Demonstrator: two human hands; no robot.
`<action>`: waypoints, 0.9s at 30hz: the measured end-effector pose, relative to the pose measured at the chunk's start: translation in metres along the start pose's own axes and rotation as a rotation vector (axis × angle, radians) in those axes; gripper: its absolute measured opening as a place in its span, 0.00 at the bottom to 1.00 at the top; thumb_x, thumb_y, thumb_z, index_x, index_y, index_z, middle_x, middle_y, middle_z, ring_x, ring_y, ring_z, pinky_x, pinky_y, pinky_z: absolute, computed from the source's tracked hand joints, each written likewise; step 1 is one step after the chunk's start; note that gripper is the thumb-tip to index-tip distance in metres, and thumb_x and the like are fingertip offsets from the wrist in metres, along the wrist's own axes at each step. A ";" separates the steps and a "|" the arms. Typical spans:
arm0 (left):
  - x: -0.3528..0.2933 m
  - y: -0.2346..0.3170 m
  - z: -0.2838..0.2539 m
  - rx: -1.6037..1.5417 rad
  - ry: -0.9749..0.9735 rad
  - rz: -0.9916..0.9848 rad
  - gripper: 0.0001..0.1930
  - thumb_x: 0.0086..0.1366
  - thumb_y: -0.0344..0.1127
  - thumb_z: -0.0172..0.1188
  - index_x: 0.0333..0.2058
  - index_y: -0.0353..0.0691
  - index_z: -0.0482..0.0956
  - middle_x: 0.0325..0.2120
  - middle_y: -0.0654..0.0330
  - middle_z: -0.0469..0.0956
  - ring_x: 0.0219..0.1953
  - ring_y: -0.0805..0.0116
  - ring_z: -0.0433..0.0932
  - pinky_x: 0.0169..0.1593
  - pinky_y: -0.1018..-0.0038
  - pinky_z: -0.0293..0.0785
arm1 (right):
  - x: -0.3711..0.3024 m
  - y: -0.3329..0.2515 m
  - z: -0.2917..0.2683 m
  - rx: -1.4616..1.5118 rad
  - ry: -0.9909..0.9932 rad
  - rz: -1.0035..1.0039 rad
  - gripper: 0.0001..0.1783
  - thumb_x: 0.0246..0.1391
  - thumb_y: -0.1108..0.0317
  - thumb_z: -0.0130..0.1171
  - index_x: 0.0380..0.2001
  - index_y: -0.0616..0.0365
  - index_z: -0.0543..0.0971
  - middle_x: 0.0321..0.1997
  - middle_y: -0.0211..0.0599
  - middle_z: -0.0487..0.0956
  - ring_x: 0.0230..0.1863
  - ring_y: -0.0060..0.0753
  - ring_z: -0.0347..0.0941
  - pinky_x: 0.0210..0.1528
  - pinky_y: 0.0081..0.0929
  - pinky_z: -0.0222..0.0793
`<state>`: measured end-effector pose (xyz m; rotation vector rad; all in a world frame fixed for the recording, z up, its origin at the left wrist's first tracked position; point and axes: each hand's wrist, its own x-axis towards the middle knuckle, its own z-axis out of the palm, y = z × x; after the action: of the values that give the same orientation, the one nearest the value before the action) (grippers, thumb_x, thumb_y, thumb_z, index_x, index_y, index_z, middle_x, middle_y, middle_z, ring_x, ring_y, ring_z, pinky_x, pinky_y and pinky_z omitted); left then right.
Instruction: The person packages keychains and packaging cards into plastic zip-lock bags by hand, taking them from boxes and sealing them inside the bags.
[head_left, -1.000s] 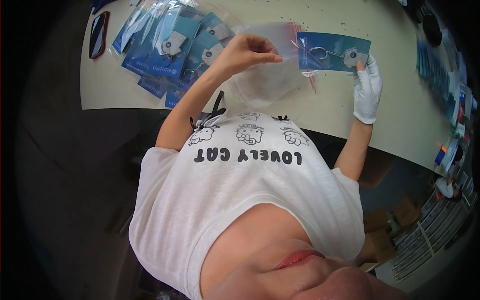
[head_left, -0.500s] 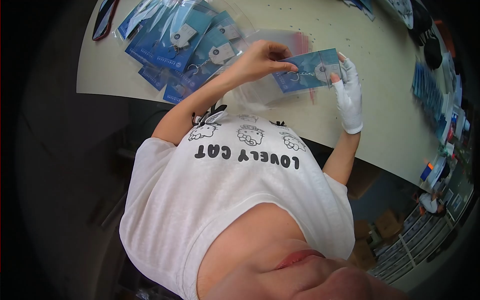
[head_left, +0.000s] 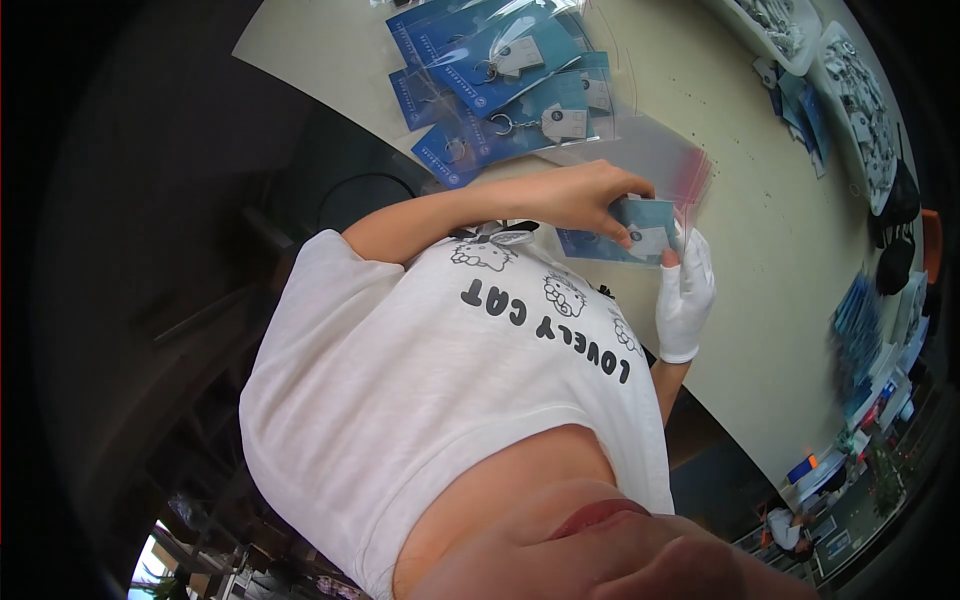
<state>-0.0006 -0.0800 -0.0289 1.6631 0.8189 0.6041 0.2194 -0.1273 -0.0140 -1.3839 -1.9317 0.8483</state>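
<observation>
Between both hands is a blue card with a white tag-shaped keychain on it. My left hand, bare, grips the card's left part, with the thumb across its front over the chain. My right hand, in a white fingerless-tipped glove, pinches the card's right end between thumb and fingers. Just beyond the hands lies a stack of clear zip bags with red closure strips. Left of that stack, several blue keychain cards in clear sleeves are heaped on the table, one over another.
Two white trays of small metallic and white pieces stand at the far right of the table. Near them are loose blue cards. A row of blue packages runs along the right side. Dark specks dot the tabletop.
My view has turned, so the card pile appears further right and the trays have come into view. My left hand has slid along the card, closer to the tag and my right hand.
</observation>
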 end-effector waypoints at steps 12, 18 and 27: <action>-0.114 -0.019 -0.036 0.863 1.091 0.011 0.43 0.46 0.53 0.71 0.60 0.50 0.63 0.61 0.52 0.61 0.64 0.49 0.55 0.62 0.53 0.52 | 0.116 -0.008 0.085 0.622 -0.058 0.263 0.12 0.53 0.74 0.61 0.42 0.63 0.77 0.40 0.29 0.80 0.41 0.18 0.74 0.46 0.16 0.69; -0.115 -0.052 -0.004 0.795 0.978 -0.320 0.54 0.40 0.61 0.71 0.65 0.59 0.53 0.67 0.44 0.36 0.69 0.41 0.31 0.64 0.40 0.26 | 0.122 -0.010 0.093 0.061 -0.097 -0.034 0.23 0.44 0.65 0.69 0.43 0.64 0.75 0.50 0.42 0.75 0.52 0.31 0.71 0.53 0.26 0.66; -0.107 -0.049 -0.029 0.813 1.027 -0.250 0.61 0.39 0.60 0.72 0.67 0.52 0.44 0.66 0.42 0.37 0.69 0.41 0.36 0.66 0.45 0.33 | 0.200 -0.020 0.083 0.070 -0.441 -0.170 0.67 0.33 0.58 0.76 0.66 0.68 0.40 0.64 0.58 0.57 0.62 0.47 0.61 0.63 0.37 0.58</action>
<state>-0.0991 -0.1397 -0.0663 1.8512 2.2044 1.0469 0.0901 0.0463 -0.0267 -1.0321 -2.2809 1.2003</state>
